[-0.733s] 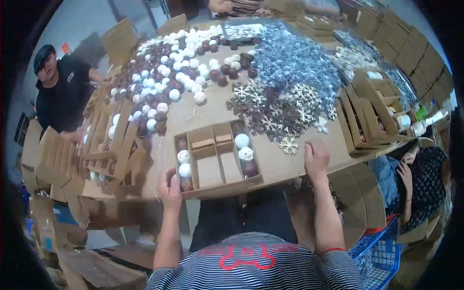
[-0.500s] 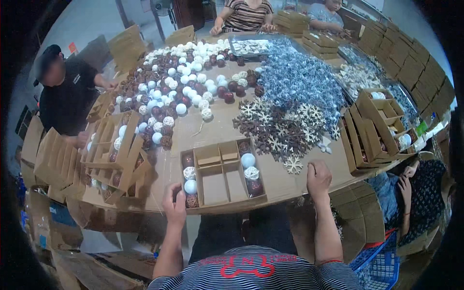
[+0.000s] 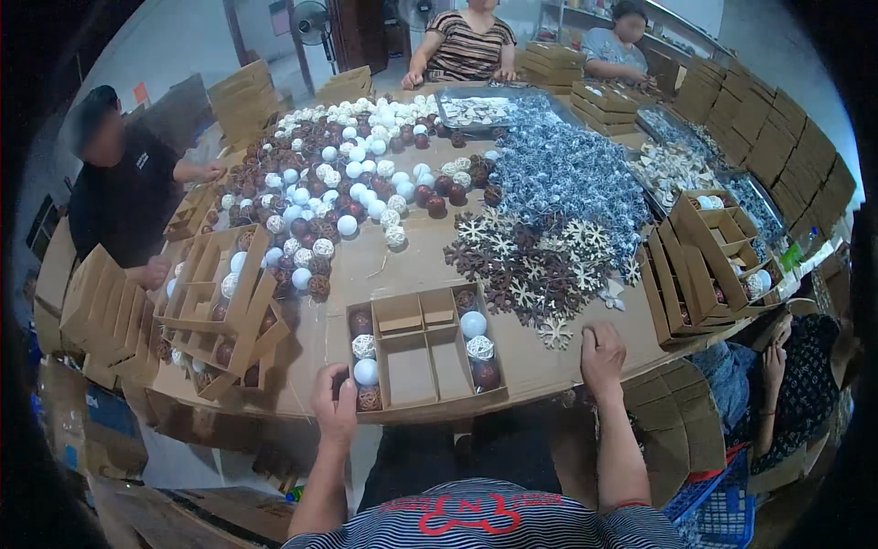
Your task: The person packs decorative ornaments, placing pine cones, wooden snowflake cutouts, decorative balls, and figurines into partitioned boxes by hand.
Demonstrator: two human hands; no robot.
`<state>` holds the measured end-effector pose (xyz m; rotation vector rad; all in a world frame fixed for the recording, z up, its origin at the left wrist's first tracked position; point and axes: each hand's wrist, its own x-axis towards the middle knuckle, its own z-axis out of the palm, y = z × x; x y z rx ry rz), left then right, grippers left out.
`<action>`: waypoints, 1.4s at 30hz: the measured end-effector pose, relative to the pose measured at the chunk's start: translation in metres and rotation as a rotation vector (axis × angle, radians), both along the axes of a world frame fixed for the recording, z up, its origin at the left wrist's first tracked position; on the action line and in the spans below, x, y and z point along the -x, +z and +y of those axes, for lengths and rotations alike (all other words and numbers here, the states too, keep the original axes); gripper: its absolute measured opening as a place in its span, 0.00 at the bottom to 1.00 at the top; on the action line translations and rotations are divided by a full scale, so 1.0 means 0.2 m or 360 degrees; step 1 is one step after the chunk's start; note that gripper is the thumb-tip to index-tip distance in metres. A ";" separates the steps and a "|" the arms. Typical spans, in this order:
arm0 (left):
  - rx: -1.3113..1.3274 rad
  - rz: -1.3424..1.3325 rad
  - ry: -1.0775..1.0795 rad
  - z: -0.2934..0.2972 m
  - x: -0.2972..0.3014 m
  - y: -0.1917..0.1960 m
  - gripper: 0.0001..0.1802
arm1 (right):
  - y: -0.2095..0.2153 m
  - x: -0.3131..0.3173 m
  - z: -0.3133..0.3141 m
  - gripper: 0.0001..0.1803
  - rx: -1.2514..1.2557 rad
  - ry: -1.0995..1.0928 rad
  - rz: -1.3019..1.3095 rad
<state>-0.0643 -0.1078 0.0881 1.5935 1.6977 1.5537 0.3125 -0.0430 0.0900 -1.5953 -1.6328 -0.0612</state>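
A divided cardboard box [image 3: 422, 404] lies in front of me at the table's near edge. Its left column holds brown, white and wicker balls [image 3: 363, 346]; its right column holds brown and white balls [image 3: 479, 348]. The middle compartments have no balls in them. Beside the box's near left corner is my left hand [image 3: 335, 404], fingers curled in and thumb close to the box wall; I cannot tell whether it touches. My right hand [image 3: 603, 359] rests at the table edge, loosely closed, just nearer than the brown and cream snowflake pieces [image 3: 553, 333]. Nothing shows in either hand.
Loose balls [image 3: 347, 225] cover the table's left and far parts. A silvery-blue heap [image 3: 572, 169] lies on the right. Filled boxes are stacked at left [image 3: 215, 311] and right [image 3: 700, 265]. Other people sit around, one at left [image 3: 128, 183] with hands near the table.
My hands stay in nearly the same places, and the box's contents are the same. The view has shifted slightly, so the table appears a little lower.
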 end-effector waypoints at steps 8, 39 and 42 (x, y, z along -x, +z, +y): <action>-0.0036 0.0051 0.0006 0.04 -0.09 -0.06 0.11 | -0.07 -0.12 0.05 0.05 -0.0049 -0.0003 -0.0107; 0.0094 -0.0082 -0.0030 -0.14 0.03 0.07 0.13 | 0.53 -0.29 0.46 0.09 0.0012 0.0108 0.0381; 0.0152 -0.0070 -0.0002 -0.16 0.00 0.12 0.13 | 0.61 -0.39 0.60 0.09 0.0143 0.0115 0.0511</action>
